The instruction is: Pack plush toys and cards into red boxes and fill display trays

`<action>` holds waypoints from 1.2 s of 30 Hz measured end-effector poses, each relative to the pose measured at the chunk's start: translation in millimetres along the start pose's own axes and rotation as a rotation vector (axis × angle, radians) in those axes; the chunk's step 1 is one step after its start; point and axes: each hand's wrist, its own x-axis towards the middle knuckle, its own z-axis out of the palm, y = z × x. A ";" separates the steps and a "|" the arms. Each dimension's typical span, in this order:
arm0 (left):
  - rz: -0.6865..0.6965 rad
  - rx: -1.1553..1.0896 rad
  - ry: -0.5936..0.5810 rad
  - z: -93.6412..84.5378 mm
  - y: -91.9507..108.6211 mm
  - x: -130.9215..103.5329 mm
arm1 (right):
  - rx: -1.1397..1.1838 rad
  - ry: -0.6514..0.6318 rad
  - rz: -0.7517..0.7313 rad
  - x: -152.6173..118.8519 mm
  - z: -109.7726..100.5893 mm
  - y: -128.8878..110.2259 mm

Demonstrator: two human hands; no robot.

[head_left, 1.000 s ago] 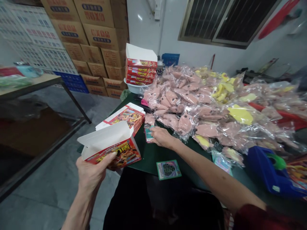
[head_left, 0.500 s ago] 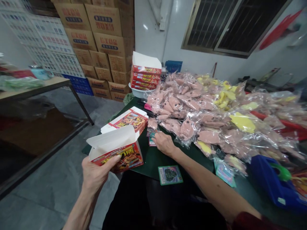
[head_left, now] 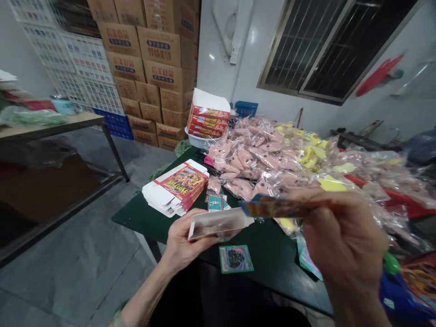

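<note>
My left hand (head_left: 185, 240) is wrapped round a small cardboard box (head_left: 220, 222), its white open mouth tilted up toward me. To the right, my right hand (head_left: 344, 231) pinches a thin blue and orange-brown card-like piece (head_left: 269, 206), blurred and seen nearly edge-on. The piece's left end is close to the box's open mouth; whether they touch, I cannot tell. Small teal cards (head_left: 218, 203) lie just behind the box. A green-edged picture card (head_left: 236, 259) rests near the table's front edge. Flattened red and white boxes (head_left: 180, 186) are stacked at left.
Many plastic-bagged pink pieces (head_left: 252, 156), with some yellow ones (head_left: 313, 152), are heaped over the green table (head_left: 136, 211). Red boxes (head_left: 208, 121) stand stacked in a white basin behind. A blue container (head_left: 402, 290) is at lower right. Cartons (head_left: 160, 54) line the wall.
My right hand has left the small cards and come up to the right with a thin piece in it. My left hand has moved right and turned the box's opening toward me.
</note>
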 end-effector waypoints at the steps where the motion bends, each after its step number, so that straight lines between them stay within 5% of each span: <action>1: 0.001 -0.005 -0.039 3.3 -0.6 -0.4 | 0.049 -0.028 -0.006 -2.9 0.5 -8.3; 4: -0.049 -0.042 -0.082 8.9 -0.1 -2.1 | -0.048 -0.109 -0.082 -12.5 11.6 -16.1; 8: -0.169 -0.112 -0.022 10.8 1.2 -3.5 | -0.318 -0.053 -0.341 -22.6 25.1 -3.9; 15: -0.273 -0.283 -0.015 11.8 -0.4 -1.9 | -0.272 -0.261 -0.461 -13.0 18.0 -8.5; 21: -0.252 -0.227 -0.015 12.5 -1.9 0.5 | -0.360 -0.124 -0.189 -8.9 14.6 -10.9; 28: -0.233 -0.221 -0.053 11.2 -4.4 -1.1 | -0.246 -0.057 -0.120 -20.8 29.6 -3.0; 33: -0.183 -0.192 -0.038 11.5 -5.1 0.3 | -0.124 0.228 -0.144 -12.9 32.7 -5.4; 36: -0.181 -0.209 -0.034 12.4 -6.9 0.9 | -0.084 0.196 -0.124 -21.4 38.0 1.0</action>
